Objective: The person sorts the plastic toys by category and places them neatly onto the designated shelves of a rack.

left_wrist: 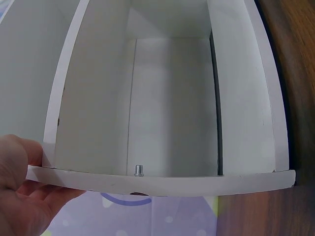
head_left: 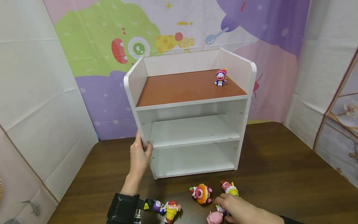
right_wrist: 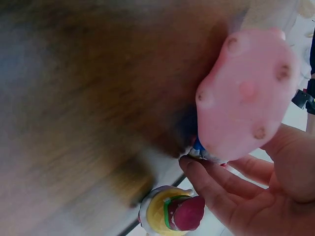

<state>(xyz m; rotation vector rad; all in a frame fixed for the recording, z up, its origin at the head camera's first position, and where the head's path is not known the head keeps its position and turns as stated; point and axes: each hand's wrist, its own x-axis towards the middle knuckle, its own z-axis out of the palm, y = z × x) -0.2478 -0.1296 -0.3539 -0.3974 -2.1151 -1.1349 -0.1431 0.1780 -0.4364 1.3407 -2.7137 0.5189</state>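
Note:
My left hand (head_left: 139, 157) grips the left side panel of a white shelf unit (head_left: 188, 144), its thumb on the front edge beside the middle shelf. At the table's front, my right hand (head_left: 243, 207) reaches down among the figurines. Its fingers hold a small blue-and-white figurine (head_left: 220, 209), mostly hidden by the hand. A pink pig figurine (right_wrist: 246, 93) lies right beside that hand and covers part of the held one in the right wrist view. Just beyond the fingers lies a yellow-and-white figurine with a red top (head_left: 230, 188).
A pink-hatted blue figurine (head_left: 220, 77) stands on the unit's brown top. On the wooden table (head_left: 279, 161) lie a pink figurine with an orange ring (head_left: 201, 193), an ice-cream-cone figurine (head_left: 172, 211) and a purple figurine (head_left: 158, 206). A cartoon cloth (head_left: 103, 102) hangs behind.

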